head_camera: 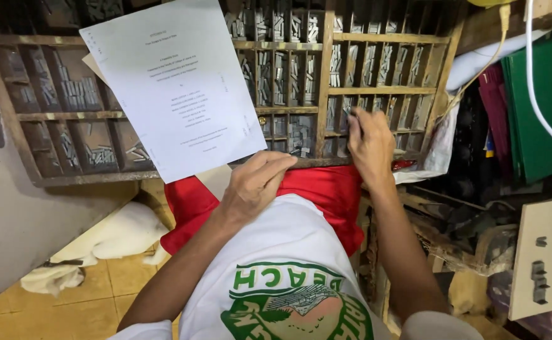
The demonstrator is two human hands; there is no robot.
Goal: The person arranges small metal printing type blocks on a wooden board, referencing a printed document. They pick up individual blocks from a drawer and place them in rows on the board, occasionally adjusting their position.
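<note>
Right hand (369, 143) is reached into a compartment of the wooden type case (326, 82), fingers curled on metal sorts (342, 113); actual grip cannot be told. Left hand (254, 186), curled, steadies the printed sheet (172, 88), lying up-left of it.

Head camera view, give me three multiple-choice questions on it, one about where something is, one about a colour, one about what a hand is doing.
1. Where does the printed sheet lie?
A. on the floor
B. propped on the wooden tray of metal type
C. on the green folders

2. What colour is the cloth below the tray?
A. red
B. blue
C. black

3. What is the right hand doing?
A. resting flat on the person's lap
B. holding the sheet
C. reaching with its fingers into a tray compartment

Answers: 1 B, the sheet leans over the tray's left half. 2 A, the cloth is plainly red. 3 C, its fingertips are among the type pieces, while the left hand is at the sheet's lower corner.
</note>
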